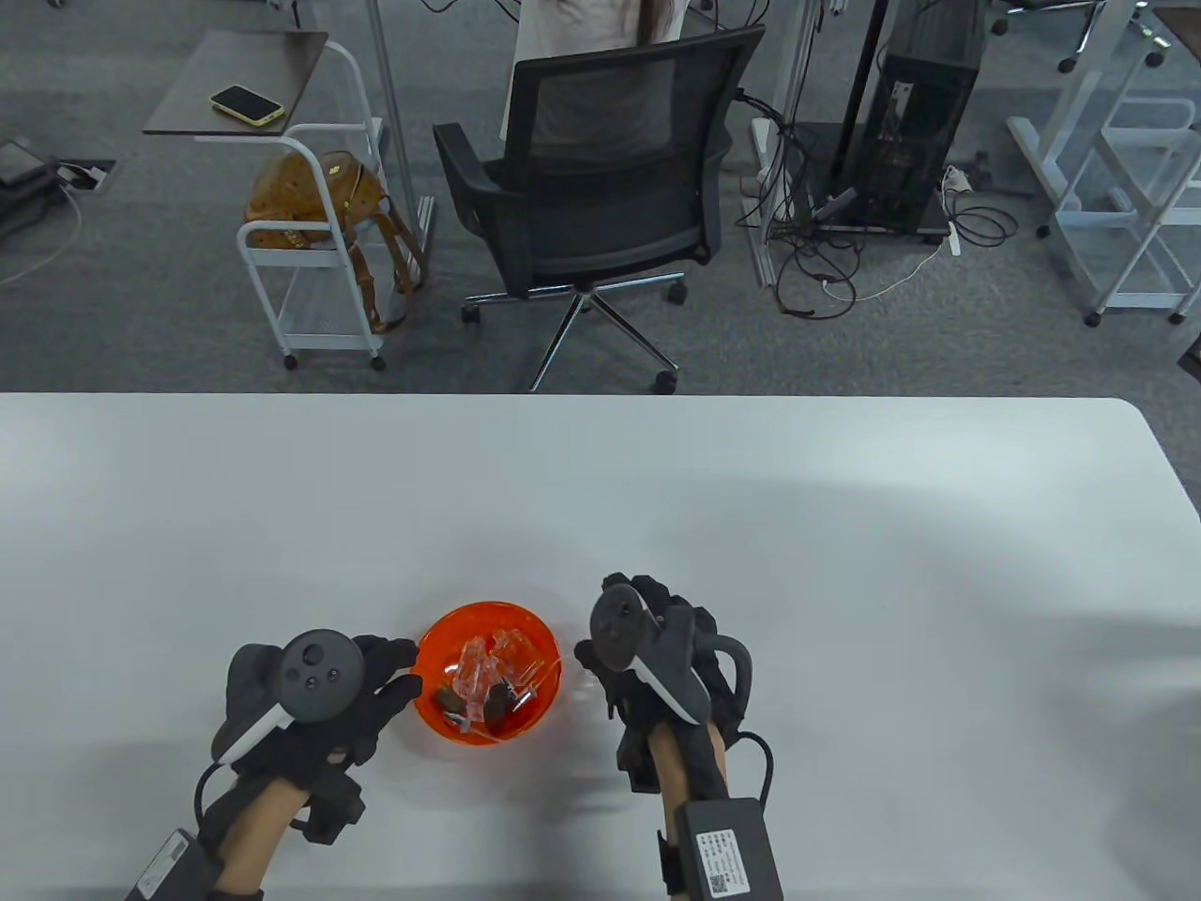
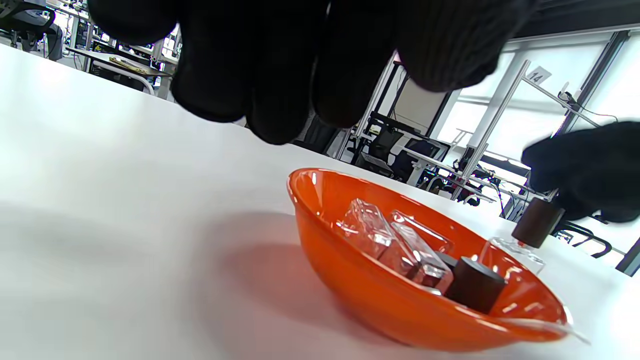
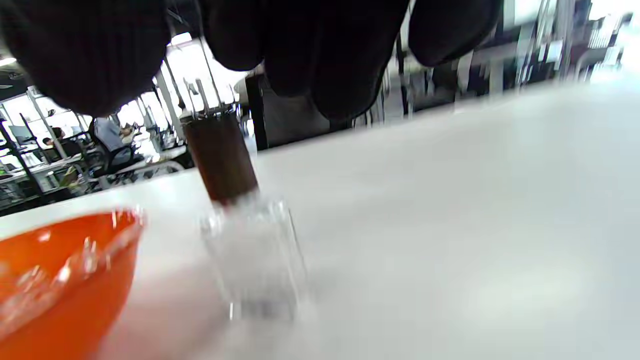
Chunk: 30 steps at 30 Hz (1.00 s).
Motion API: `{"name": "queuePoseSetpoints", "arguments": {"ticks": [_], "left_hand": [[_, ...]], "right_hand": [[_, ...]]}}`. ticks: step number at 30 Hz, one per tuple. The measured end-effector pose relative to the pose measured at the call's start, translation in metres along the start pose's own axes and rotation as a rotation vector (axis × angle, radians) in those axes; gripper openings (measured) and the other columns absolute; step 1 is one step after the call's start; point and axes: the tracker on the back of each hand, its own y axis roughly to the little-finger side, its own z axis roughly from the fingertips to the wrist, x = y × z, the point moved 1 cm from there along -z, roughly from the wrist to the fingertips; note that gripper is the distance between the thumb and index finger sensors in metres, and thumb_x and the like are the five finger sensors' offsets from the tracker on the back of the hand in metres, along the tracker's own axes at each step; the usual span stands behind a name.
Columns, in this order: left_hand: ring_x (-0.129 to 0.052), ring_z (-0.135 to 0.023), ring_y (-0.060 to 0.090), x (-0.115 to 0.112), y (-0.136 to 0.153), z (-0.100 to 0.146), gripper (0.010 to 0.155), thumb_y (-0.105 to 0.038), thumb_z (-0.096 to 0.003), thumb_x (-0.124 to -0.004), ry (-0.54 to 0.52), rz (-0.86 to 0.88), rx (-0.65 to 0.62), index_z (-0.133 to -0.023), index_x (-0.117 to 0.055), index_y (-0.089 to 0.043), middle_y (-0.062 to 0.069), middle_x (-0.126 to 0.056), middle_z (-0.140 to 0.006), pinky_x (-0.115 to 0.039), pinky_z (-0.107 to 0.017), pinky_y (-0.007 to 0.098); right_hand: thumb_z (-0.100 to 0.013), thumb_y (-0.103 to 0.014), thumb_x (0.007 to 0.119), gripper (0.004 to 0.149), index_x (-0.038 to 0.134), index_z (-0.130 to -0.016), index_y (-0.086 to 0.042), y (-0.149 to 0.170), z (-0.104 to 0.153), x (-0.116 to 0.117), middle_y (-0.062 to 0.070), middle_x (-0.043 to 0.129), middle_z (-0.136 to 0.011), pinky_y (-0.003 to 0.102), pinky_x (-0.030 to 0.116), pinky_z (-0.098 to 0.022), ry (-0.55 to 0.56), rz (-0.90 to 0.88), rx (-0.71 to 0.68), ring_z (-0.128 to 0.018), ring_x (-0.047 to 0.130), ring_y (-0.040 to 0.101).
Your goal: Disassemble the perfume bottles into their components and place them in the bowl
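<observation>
An orange bowl (image 1: 429, 646) sits near the table's front edge and holds clear glass bottles (image 2: 380, 240) and brown caps (image 2: 475, 282). Just right of the bowl stands a clear perfume bottle (image 3: 255, 255) with a brown cap (image 3: 222, 160) on top. My right hand (image 1: 600, 666) pinches that cap from above, and in the table view the hand hides most of the bottle. My left hand (image 1: 399, 671) hovers at the bowl's left rim with relaxed fingers (image 2: 280, 75) and holds nothing.
The white table (image 1: 844, 563) stretches wide to the right and behind the bowl. Beyond its far edge are a black office chair (image 1: 600, 178), a small white cart (image 1: 310, 272) with a brown bag, and cables on the floor.
</observation>
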Motion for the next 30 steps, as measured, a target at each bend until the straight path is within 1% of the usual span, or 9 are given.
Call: {"name": "queuePoseSetpoints", "arguments": {"ticks": [1, 5, 8, 10, 14, 16, 20, 25, 30], "left_hand": [[-0.09, -0.083, 0.043, -0.001, -0.001, 0.0, 0.06, -0.048, -0.0448, -0.075, 0.006, -0.003, -0.001, -0.095, -0.089, -0.017, 0.018, -0.095, -0.095, -0.062, -0.065, 0.063], [-0.09, -0.083, 0.043, -0.004, -0.002, -0.001, 0.06, -0.048, -0.0448, -0.075, 0.015, -0.014, -0.01, -0.095, -0.089, -0.017, 0.019, -0.095, -0.095, -0.062, -0.065, 0.063], [-0.09, -0.083, 0.043, -0.006, -0.003, -0.001, 0.06, -0.048, -0.0448, -0.075, 0.022, -0.02, -0.013, -0.095, -0.089, -0.017, 0.018, -0.094, -0.095, -0.062, -0.065, 0.063], [-0.09, -0.083, 0.043, -0.007, -0.003, -0.002, 0.06, -0.048, -0.0449, -0.075, 0.029, -0.021, -0.014, -0.095, -0.089, -0.017, 0.019, -0.095, -0.095, -0.062, -0.065, 0.063], [-0.09, -0.083, 0.042, -0.008, -0.003, -0.002, 0.06, -0.048, -0.0449, -0.075, 0.034, -0.024, -0.018, -0.095, -0.088, -0.017, 0.018, -0.094, -0.095, -0.062, -0.066, 0.063], [-0.09, -0.083, 0.043, -0.008, -0.004, -0.002, 0.06, -0.048, -0.0448, -0.075, 0.038, -0.027, -0.016, -0.095, -0.089, -0.017, 0.019, -0.094, -0.095, -0.062, -0.066, 0.063], [-0.09, -0.084, 0.043, -0.007, -0.006, -0.001, 0.06, -0.048, -0.0448, -0.075, 0.031, -0.017, -0.026, -0.095, -0.089, -0.017, 0.019, -0.094, -0.095, -0.062, -0.066, 0.063], [-0.091, -0.083, 0.042, -0.004, -0.01, 0.001, 0.06, -0.048, -0.0448, -0.075, 0.006, -0.016, -0.049, -0.094, -0.089, -0.018, 0.018, -0.095, -0.095, -0.062, -0.066, 0.063], [-0.092, -0.082, 0.041, 0.003, -0.018, 0.006, 0.06, -0.049, -0.0448, -0.075, -0.071, 0.041, -0.109, -0.094, -0.089, -0.018, 0.017, -0.096, -0.094, -0.064, -0.065, 0.063]], "right_hand": [[-0.029, -0.055, 0.084, 0.082, 0.056, -0.101, -0.026, 0.009, -0.002, 0.008, 0.001, 0.064, -0.107, 0.06, 0.063, -0.071, -0.065, -0.01, 0.023, -0.094, 0.083, 0.025], [-0.029, -0.053, 0.086, 0.077, 0.061, -0.098, -0.03, 0.021, -0.009, 0.037, -0.005, 0.07, -0.104, 0.059, 0.065, -0.071, -0.136, -0.024, 0.069, -0.092, 0.087, 0.022], [-0.029, -0.052, 0.087, 0.067, 0.069, -0.091, -0.033, 0.018, -0.015, 0.048, -0.009, 0.079, -0.097, 0.057, 0.067, -0.07, -0.1, 0.011, 0.104, -0.087, 0.09, 0.018], [-0.028, -0.05, 0.088, 0.056, 0.078, -0.082, -0.037, 0.016, -0.017, 0.045, -0.014, 0.088, -0.089, 0.054, 0.072, -0.068, -0.033, 0.051, 0.097, -0.08, 0.097, 0.014], [-0.029, -0.052, 0.088, 0.055, 0.08, -0.08, -0.035, 0.02, -0.014, 0.035, -0.01, 0.092, -0.086, 0.052, 0.075, -0.065, -0.006, -0.023, 0.087, -0.076, 0.101, 0.016], [-0.03, -0.052, 0.088, 0.055, 0.08, -0.08, -0.034, 0.019, -0.008, 0.019, -0.008, 0.093, -0.087, 0.051, 0.078, -0.064, 0.073, -0.015, 0.056, -0.076, 0.103, 0.017], [-0.031, -0.052, 0.087, 0.055, 0.079, -0.081, -0.032, 0.009, 0.004, -0.005, -0.004, 0.092, -0.089, 0.051, 0.08, -0.061, 0.16, -0.081, 0.007, -0.077, 0.103, 0.02], [-0.03, -0.052, 0.088, 0.055, 0.08, -0.08, -0.031, -0.019, 0.018, -0.022, -0.005, 0.099, -0.077, 0.048, 0.086, -0.054, 0.193, -0.127, -0.108, -0.063, 0.111, 0.015], [-0.03, -0.054, 0.087, 0.055, 0.079, -0.08, -0.032, -0.048, 0.03, -0.017, -0.006, 0.098, -0.077, 0.048, 0.084, -0.055, 0.179, -0.051, -0.208, -0.062, 0.109, 0.015]]}}
